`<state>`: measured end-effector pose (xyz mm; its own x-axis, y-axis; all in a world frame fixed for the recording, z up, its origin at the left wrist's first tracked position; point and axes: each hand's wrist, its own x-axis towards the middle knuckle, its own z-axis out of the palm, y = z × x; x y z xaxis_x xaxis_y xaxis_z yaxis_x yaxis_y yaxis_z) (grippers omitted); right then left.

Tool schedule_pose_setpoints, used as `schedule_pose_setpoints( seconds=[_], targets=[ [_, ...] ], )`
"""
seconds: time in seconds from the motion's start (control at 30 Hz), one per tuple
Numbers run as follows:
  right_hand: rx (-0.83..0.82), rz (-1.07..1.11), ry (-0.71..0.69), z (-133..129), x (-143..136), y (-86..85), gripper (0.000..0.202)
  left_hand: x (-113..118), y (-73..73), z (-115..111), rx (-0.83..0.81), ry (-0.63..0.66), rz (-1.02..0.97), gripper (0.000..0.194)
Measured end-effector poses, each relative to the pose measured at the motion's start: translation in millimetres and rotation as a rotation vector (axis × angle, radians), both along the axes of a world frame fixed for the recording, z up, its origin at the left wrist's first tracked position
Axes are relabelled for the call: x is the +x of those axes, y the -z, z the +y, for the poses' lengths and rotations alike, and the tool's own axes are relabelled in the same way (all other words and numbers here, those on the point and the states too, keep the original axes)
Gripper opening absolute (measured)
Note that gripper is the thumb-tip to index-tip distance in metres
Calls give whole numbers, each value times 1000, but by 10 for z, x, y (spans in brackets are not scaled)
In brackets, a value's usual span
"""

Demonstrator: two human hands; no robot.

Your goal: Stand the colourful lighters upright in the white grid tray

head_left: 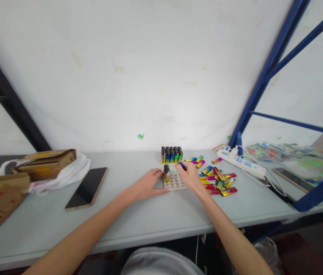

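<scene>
A pale tray with rows of round holes [175,184] lies on the table between my hands. Along its left side, a few lighters [166,175] stand upright in the holes. My left hand [147,186] rests at the tray's left edge, thumb and fingers apart, holding nothing. Over the right part of the tray, my right hand [190,175] is closed on a blue lighter [182,165], which tilts between the fingers. Behind the tray stands a tight block of dark-topped lighters [172,154] in blue, green and yellow. Several loose metallic lighters [218,175] lie scattered right of my right hand.
A phone [87,188] lies on the grey table [127,221] to the left. Cardboard boxes [46,164] and a white plastic bag [75,173] are farther left. At right, a power strip [244,165] with white cables lies beside a blue metal frame [260,91].
</scene>
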<state>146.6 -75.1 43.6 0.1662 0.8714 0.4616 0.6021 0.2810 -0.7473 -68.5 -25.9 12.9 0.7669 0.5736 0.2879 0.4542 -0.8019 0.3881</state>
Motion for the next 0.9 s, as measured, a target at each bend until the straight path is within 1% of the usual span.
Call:
schedule_pose_setpoints(
  seconds=[0.13, 0.23, 0.37, 0.5, 0.6, 0.73, 0.9],
  targets=[
    [-12, -43, -56, 4, 8, -12, 44, 1, 7, -1, 3, -11, 3, 58],
    [-15, -117, -152, -13, 27, -36, 39, 4, 5, -4, -1, -6, 8, 56],
    [-45, -197, -263, -94, 59, -142, 36, 8, 3, -1, -8, -9, 23, 57],
    [40, -419, -331, -177, 109, -273, 39, 6, 12, 9, -2, 7, 3, 55],
    [34, -546, -364, -193, 155, -306, 44, 2, 15, 13, 4, 12, 4, 55],
    [-36, -515, -439, -163, 190, -280, 45, -1, 14, 11, -2, 10, 11, 55],
    [-97, -469, -456, -131, 190, -230, 35, 3, 20, 10, -4, 26, -12, 56]
  ],
)
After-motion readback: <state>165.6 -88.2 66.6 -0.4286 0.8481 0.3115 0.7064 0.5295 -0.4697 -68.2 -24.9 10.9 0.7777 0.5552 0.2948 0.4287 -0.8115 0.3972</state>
